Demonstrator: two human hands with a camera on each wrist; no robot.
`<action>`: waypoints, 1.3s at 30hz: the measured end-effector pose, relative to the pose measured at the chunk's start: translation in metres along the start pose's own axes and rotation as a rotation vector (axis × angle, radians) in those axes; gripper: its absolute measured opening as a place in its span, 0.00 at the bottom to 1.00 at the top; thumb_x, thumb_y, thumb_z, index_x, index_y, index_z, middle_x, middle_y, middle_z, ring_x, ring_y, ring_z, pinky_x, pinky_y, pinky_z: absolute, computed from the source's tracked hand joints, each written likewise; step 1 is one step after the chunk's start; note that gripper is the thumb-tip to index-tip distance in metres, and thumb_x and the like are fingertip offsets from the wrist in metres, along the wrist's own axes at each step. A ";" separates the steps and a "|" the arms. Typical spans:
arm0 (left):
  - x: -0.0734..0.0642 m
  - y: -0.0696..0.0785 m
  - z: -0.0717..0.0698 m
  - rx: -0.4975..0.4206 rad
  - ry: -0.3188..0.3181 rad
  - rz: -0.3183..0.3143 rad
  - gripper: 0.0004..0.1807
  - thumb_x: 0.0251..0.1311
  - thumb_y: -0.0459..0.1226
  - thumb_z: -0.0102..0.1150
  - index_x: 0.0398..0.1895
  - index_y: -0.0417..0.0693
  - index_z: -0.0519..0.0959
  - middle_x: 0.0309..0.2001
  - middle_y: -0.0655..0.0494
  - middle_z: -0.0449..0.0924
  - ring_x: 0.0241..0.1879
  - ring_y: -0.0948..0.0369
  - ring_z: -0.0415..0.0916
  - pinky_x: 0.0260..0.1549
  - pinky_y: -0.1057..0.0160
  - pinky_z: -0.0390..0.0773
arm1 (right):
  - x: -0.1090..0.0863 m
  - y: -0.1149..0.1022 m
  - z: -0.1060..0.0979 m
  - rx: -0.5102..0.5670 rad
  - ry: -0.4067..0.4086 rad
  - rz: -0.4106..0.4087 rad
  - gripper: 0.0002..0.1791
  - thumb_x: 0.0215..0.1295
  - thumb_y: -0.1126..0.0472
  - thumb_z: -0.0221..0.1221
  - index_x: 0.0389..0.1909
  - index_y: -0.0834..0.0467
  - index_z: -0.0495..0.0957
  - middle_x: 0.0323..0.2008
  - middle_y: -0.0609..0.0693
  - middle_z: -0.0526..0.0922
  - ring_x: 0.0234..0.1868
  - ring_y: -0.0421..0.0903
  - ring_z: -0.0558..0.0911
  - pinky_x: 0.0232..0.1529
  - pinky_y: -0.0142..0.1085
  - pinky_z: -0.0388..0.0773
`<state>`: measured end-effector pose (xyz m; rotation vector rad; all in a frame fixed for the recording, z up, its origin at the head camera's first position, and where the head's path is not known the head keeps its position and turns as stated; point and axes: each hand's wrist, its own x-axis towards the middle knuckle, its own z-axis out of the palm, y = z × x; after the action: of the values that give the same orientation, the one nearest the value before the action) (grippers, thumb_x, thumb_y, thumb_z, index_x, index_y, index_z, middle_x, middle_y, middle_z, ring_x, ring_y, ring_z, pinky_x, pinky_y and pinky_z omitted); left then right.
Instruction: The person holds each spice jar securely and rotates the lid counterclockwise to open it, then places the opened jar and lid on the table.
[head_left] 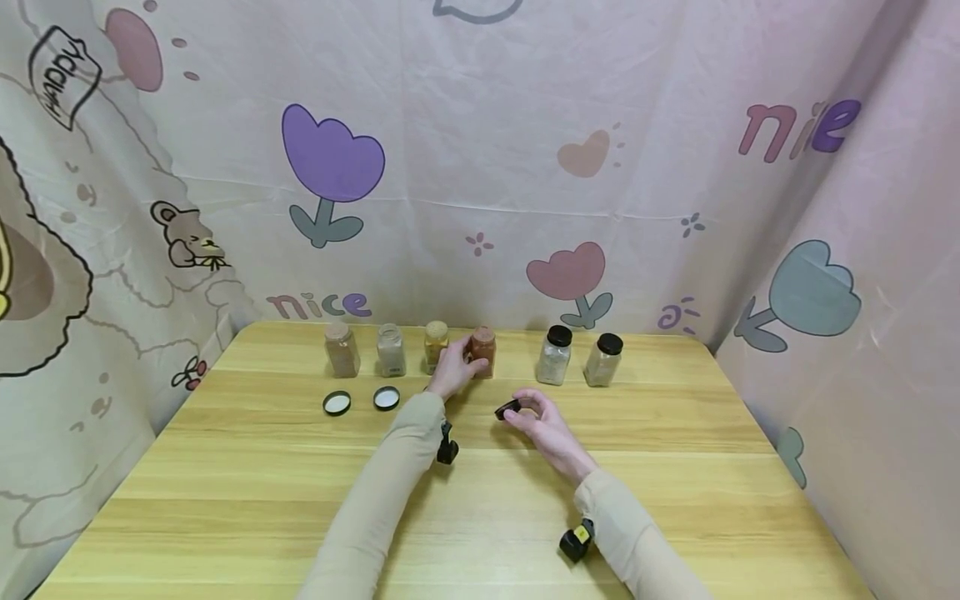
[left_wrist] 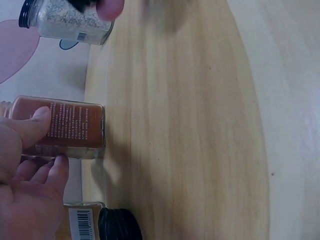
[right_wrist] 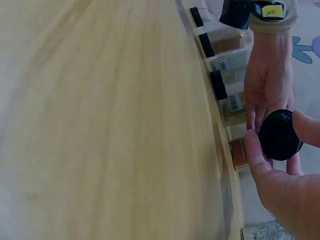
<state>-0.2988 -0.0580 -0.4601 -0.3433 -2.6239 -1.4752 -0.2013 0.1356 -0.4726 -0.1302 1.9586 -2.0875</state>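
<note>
My left hand point(head_left: 452, 369) grips a glass jar of reddish-brown powder point(head_left: 484, 353), thumb on one side and fingers on the other. The jar stands upright at the back of the table, its mouth uncovered. In front and to the right of it, my right hand point(head_left: 549, 427) pinches a round black lid point(head_left: 507, 409) between thumb and fingers, above the tabletop. In the right wrist view the lid point(right_wrist: 280, 135) shows its black outer face. Close beside the left hand stands an open jar of yellow contents point(head_left: 436, 337), with a black lid point(left_wrist: 120, 224) in front of it.
Further left stand two more uncovered jars, one brownish point(head_left: 342, 352) and one pale point(head_left: 392, 352). Their lids point(head_left: 337, 403) point(head_left: 386, 398) lie white side up before them. To the right are two black-capped jars point(head_left: 554, 358) point(head_left: 603, 362). A printed curtain point(head_left: 480, 167) hangs behind the table point(head_left: 480, 517).
</note>
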 end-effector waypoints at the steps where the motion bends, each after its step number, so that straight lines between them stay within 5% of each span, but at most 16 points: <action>1: 0.000 0.001 0.000 0.010 0.001 -0.009 0.22 0.64 0.31 0.65 0.61 0.38 0.76 0.61 0.38 0.80 0.64 0.46 0.76 0.65 0.49 0.77 | 0.001 0.000 0.000 -0.033 0.009 -0.002 0.29 0.67 0.68 0.60 0.65 0.71 0.61 0.54 0.55 0.72 0.44 0.38 0.81 0.53 0.28 0.79; 9: -0.005 0.008 -0.003 0.103 0.030 -0.055 0.17 0.68 0.33 0.60 0.58 0.40 0.77 0.59 0.40 0.82 0.61 0.48 0.78 0.61 0.49 0.80 | 0.020 -0.002 0.003 -0.180 0.037 -0.014 0.32 0.62 0.69 0.65 0.66 0.69 0.66 0.52 0.59 0.75 0.45 0.42 0.81 0.49 0.27 0.79; 12: -0.011 0.009 -0.006 0.118 0.028 -0.055 0.10 0.69 0.33 0.58 0.50 0.39 0.78 0.44 0.40 0.85 0.42 0.51 0.81 0.42 0.55 0.81 | 0.028 -0.003 0.005 -0.230 0.036 -0.030 0.33 0.59 0.71 0.66 0.65 0.69 0.67 0.50 0.60 0.75 0.45 0.46 0.81 0.48 0.32 0.81; 15: -0.019 0.010 -0.009 0.131 0.032 -0.032 0.04 0.68 0.31 0.56 0.38 0.37 0.76 0.26 0.48 0.75 0.26 0.57 0.67 0.25 0.63 0.67 | 0.036 -0.003 0.007 -0.298 0.045 -0.046 0.33 0.56 0.72 0.67 0.63 0.68 0.69 0.51 0.61 0.76 0.50 0.52 0.81 0.57 0.42 0.81; 19: -0.029 0.008 -0.015 0.140 0.059 0.005 0.10 0.68 0.28 0.54 0.26 0.38 0.70 0.20 0.54 0.64 0.20 0.60 0.60 0.20 0.67 0.58 | 0.044 -0.002 0.012 -0.373 0.036 -0.082 0.32 0.55 0.72 0.68 0.62 0.68 0.70 0.51 0.62 0.77 0.52 0.55 0.81 0.60 0.45 0.79; 24: -0.040 0.004 -0.021 0.125 0.100 0.017 0.10 0.72 0.30 0.50 0.40 0.31 0.80 0.29 0.41 0.83 0.26 0.54 0.76 0.29 0.59 0.79 | 0.052 -0.001 0.020 -0.436 0.032 -0.115 0.31 0.53 0.75 0.69 0.58 0.70 0.70 0.48 0.63 0.79 0.41 0.48 0.79 0.44 0.29 0.76; 26: -0.045 0.003 -0.023 0.114 0.112 0.008 0.15 0.73 0.32 0.49 0.52 0.30 0.80 0.43 0.37 0.87 0.39 0.49 0.85 0.43 0.54 0.86 | 0.054 -0.002 0.023 -0.472 0.042 -0.129 0.31 0.52 0.75 0.69 0.58 0.70 0.70 0.47 0.64 0.79 0.40 0.47 0.78 0.40 0.27 0.74; 29: -0.050 0.001 -0.027 0.079 0.115 -0.013 0.21 0.73 0.34 0.49 0.64 0.31 0.74 0.58 0.36 0.81 0.57 0.46 0.82 0.59 0.50 0.82 | 0.056 -0.002 0.025 -0.527 0.052 -0.144 0.32 0.52 0.76 0.70 0.58 0.69 0.70 0.47 0.65 0.80 0.39 0.49 0.79 0.38 0.28 0.74; 39: -0.056 -0.004 -0.036 0.051 0.128 0.016 0.22 0.71 0.31 0.50 0.63 0.26 0.73 0.59 0.33 0.79 0.58 0.44 0.81 0.58 0.50 0.83 | 0.063 -0.001 0.029 -0.723 0.069 -0.201 0.34 0.50 0.74 0.72 0.59 0.65 0.69 0.46 0.60 0.81 0.42 0.50 0.81 0.47 0.38 0.79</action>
<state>-0.2460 -0.0985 -0.4568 -0.2558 -2.5472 -1.3747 -0.2539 0.0910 -0.4770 -0.4112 2.7465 -1.3879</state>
